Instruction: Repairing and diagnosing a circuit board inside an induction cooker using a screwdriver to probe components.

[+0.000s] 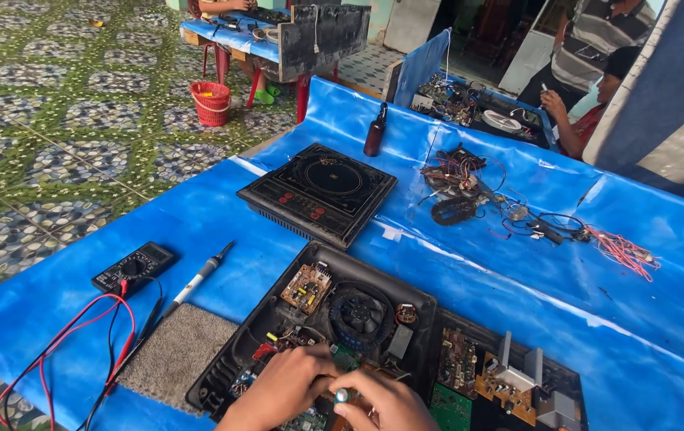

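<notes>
Both hands work low inside the open cooker (334, 319) at the near bench (517, 279) edge. The left hand (282, 387) presses flat on the boards; the right hand (386, 403) pinches a small silver-tipped tool (342, 394). Best to hold the tool straight and push gently.

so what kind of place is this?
Likely an informal electronics repair workshop, open to a tiled floor. A blue plastic sheet covers the table, the opened black cooker base with fan and circuit boards lies under both hands, and a black multimeter with red and black leads sits alongside.
</notes>
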